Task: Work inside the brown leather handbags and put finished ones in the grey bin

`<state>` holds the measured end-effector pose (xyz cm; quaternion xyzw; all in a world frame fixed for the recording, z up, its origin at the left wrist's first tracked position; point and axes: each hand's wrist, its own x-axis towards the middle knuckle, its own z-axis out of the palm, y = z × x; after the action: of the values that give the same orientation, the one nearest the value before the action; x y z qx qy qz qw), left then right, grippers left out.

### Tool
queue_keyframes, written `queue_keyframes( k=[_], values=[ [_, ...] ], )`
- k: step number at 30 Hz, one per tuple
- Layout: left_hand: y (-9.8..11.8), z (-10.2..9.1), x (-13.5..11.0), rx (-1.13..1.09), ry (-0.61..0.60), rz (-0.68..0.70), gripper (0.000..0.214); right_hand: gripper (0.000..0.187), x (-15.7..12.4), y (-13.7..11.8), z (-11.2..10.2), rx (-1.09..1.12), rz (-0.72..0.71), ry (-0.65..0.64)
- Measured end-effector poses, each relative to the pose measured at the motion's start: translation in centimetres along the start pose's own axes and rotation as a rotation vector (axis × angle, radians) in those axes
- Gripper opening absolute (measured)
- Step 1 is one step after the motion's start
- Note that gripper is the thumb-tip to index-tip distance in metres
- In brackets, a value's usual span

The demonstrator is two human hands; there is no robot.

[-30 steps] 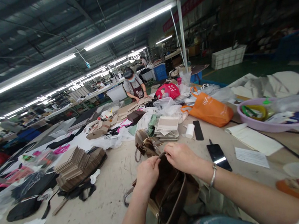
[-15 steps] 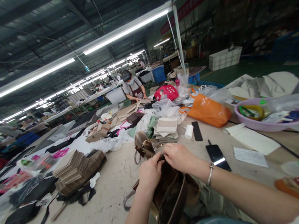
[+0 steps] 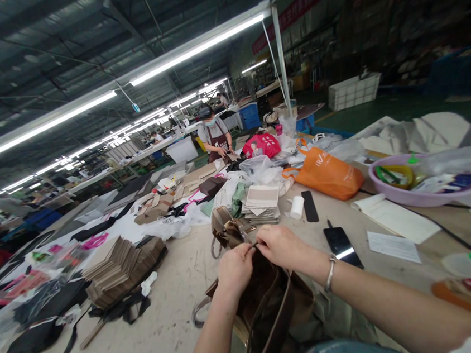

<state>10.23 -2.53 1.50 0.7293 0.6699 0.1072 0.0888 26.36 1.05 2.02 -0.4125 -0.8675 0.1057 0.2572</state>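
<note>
A brown handbag (image 3: 267,313) stands open in front of me at the table's near edge, its strap curving over the near side. My left hand (image 3: 236,266) pinches the bag's far rim, fingers closed. Right beside it, my right hand (image 3: 278,245) grips the same rim with curled fingers, the fingertips of both hands nearly touching. What exactly lies between the fingertips is too small to make out. Just beyond my hands sits a smaller brown bag (image 3: 224,228) with a loop handle.
Stacked tan pieces (image 3: 119,267) lie to the left, and lighter panels (image 3: 261,202) stand ahead. To the right are a phone (image 3: 343,248), a white roll (image 3: 296,207), an orange bag (image 3: 328,173) and a purple basin (image 3: 427,199). A co-worker (image 3: 217,136) stands across the table.
My hands stay at the bag's rim, with only slight shifts of the fingers. The co-worker across the table has straightened up a little and moved slightly right.
</note>
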Motion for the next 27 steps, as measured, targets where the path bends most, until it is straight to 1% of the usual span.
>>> queue_keyframes(
  k=[2,5,7,10,12,13,15,16,18,19,21,24,25,27],
  values=[
    [-0.1,0.0,0.0,-0.011,0.003,0.006,0.027,0.003,0.0,0.1,-0.2,0.069,0.023,0.015],
    [-0.1,-0.1,0.0,-0.052,0.018,0.051,0.034,0.009,-0.2,0.2,-0.4,0.164,0.079,0.040],
    [-0.1,-0.1,0.1,-0.054,0.029,0.073,0.034,0.012,-0.4,0.2,-0.5,0.199,0.082,0.079],
    [0.1,0.0,0.3,-0.005,0.055,0.062,0.028,0.011,-1.2,-0.4,-1.1,0.263,-0.008,0.160],
    [0.2,0.1,0.6,0.047,0.058,0.042,0.026,0.007,-2.1,-1.2,-1.9,0.320,-0.122,0.158],
    [0.3,0.2,0.8,0.078,0.057,0.027,0.026,0.007,-2.7,-1.8,-2.3,0.340,-0.191,0.125],
    [0.3,0.2,1.4,0.143,0.049,-0.007,0.029,0.012,-3.8,-3.2,-3.2,0.343,-0.337,-0.009],
    [0.3,0.2,1.7,0.179,0.042,-0.026,0.030,0.016,-4.3,-3.9,-3.5,0.327,-0.411,-0.093],
    [0.0,-0.1,2.3,0.246,0.023,-0.043,0.032,0.033,-5.1,-5.2,-3.7,0.281,-0.551,-0.249],
    [-0.1,-0.3,2.6,0.274,0.011,-0.036,0.033,0.041,-5.4,-5.7,-3.7,0.256,-0.609,-0.310],
    [-0.4,-0.9,3.2,0.319,-0.007,-0.007,0.034,0.047,-5.7,-6.5,-3.4,0.210,-0.690,-0.391],
    [-0.5,-1.8,3.7,0.362,-0.028,0.048,0.033,0.046,-5.6,-7.1,-2.5,0.191,-0.746,-0.472],
    [-0.5,-2.0,3.8,0.371,-0.033,0.064,0.033,0.042,-5.6,-7.3,-2.1,0.197,-0.766,-0.499],
    [-0.3,-2.2,4.1,0.376,-0.036,0.086,0.032,0.028,-5.5,-7.6,-1.3,0.201,-0.816,-0.543]
  ],
)
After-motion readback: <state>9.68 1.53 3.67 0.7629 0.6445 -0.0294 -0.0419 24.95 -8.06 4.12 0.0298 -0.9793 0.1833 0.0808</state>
